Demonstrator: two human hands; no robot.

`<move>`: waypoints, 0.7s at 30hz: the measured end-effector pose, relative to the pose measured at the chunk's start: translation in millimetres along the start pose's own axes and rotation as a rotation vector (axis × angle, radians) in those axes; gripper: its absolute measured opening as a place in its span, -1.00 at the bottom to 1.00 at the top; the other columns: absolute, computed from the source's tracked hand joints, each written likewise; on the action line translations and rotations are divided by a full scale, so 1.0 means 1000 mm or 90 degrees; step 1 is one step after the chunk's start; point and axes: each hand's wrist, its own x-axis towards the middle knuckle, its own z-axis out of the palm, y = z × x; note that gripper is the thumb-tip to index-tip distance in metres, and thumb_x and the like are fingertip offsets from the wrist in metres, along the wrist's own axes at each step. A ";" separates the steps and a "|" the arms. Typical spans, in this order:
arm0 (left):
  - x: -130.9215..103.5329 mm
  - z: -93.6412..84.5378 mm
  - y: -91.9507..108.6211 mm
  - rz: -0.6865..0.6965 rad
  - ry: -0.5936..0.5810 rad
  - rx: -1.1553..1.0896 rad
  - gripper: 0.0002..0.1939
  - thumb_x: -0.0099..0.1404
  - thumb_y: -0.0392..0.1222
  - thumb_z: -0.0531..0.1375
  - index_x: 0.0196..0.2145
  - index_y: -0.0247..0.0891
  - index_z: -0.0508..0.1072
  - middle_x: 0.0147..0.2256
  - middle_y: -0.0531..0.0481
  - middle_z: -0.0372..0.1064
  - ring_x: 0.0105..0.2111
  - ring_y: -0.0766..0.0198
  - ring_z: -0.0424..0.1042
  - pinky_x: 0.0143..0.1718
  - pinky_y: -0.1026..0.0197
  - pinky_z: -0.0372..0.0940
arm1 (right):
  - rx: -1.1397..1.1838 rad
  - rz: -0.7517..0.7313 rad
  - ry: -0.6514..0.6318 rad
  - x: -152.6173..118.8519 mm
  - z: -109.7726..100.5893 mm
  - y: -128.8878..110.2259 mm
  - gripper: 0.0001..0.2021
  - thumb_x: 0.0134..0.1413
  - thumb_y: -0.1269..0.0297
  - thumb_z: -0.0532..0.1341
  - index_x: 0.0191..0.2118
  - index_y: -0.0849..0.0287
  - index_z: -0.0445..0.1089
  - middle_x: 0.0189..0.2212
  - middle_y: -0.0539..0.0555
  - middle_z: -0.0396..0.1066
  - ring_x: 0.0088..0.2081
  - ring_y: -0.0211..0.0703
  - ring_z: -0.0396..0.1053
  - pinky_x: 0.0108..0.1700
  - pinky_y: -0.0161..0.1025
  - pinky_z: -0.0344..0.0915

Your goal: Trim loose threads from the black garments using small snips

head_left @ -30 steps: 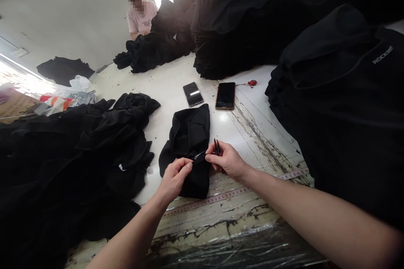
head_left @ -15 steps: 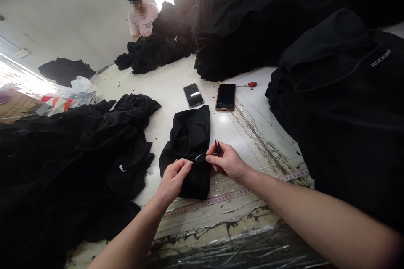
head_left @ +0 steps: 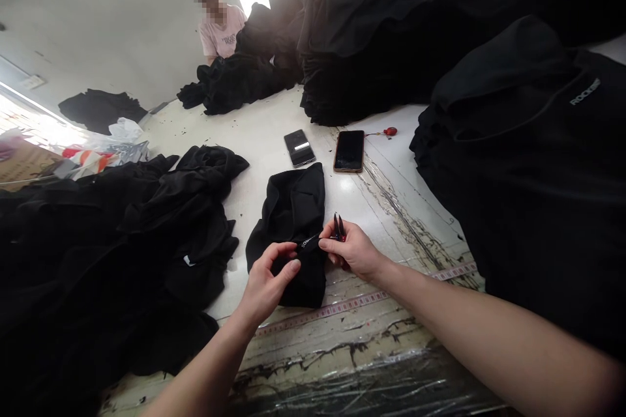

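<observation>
A small black garment (head_left: 297,208) with white lettering lies on the table in front of me. At its lower left part is my left hand (head_left: 271,277), thumb and index finger parted, with nothing seen between them. My right hand (head_left: 349,251) pinches the garment's edge at the right end of the lettering. Small dark snips (head_left: 339,227) with a bit of red are tucked in that same hand, blades pointing up.
Two phones (head_left: 300,148) (head_left: 349,151) lie beyond the garment, beside a red object (head_left: 390,131). Black clothing is heaped at left (head_left: 98,260) and right (head_left: 518,163). A tape measure (head_left: 357,303) crosses the worn table (head_left: 264,124). A person (head_left: 222,32) is at the back.
My left thumb and index finger have come apart and let go of the fabric. The right hand still pinches the garment and has barely moved.
</observation>
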 end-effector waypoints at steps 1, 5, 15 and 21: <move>-0.002 0.000 0.002 0.025 0.009 0.019 -0.65 0.21 -0.01 0.19 -0.10 -0.22 0.42 -0.17 -0.08 0.43 -0.14 0.14 0.40 -0.06 0.11 0.25 | 0.002 0.002 0.002 0.000 0.000 0.000 -0.75 -0.20 0.22 0.31 -0.45 0.16 0.23 -0.81 -0.19 0.17 -0.80 -0.44 0.02 -0.75 -0.46 -0.09; -0.014 0.004 -0.003 0.146 0.056 0.146 -0.39 0.07 -0.01 0.30 0.06 -0.19 0.29 0.02 -0.17 0.28 0.04 0.01 0.27 0.07 -0.05 0.18 | 0.016 0.015 0.011 0.001 0.000 0.002 -0.73 -0.22 0.19 0.32 -0.44 0.16 0.23 -0.81 -0.19 0.18 -0.80 -0.42 0.03 -0.77 -0.46 -0.10; -0.026 0.006 0.019 0.128 -0.141 0.074 -0.73 0.08 -0.46 0.06 -0.30 -0.23 0.45 -0.33 -0.06 0.39 -0.30 0.17 0.38 -0.22 0.17 0.31 | 0.074 0.010 0.073 0.005 -0.002 0.005 -0.62 -0.11 -0.06 0.29 -0.41 0.17 0.25 -0.76 -0.16 0.15 -0.76 -0.41 0.05 -0.73 -0.44 -0.09; -0.005 -0.042 0.085 0.120 -0.564 0.016 -0.87 0.10 -0.23 0.22 -0.39 -0.28 0.55 -0.42 0.00 0.49 -0.45 0.21 0.43 -0.44 0.30 0.33 | 0.163 0.032 0.039 0.006 -0.005 0.001 -0.60 -0.05 -0.09 0.26 -0.47 0.17 0.24 -0.78 -0.12 0.12 -0.75 -0.41 -0.02 -0.72 -0.42 -0.15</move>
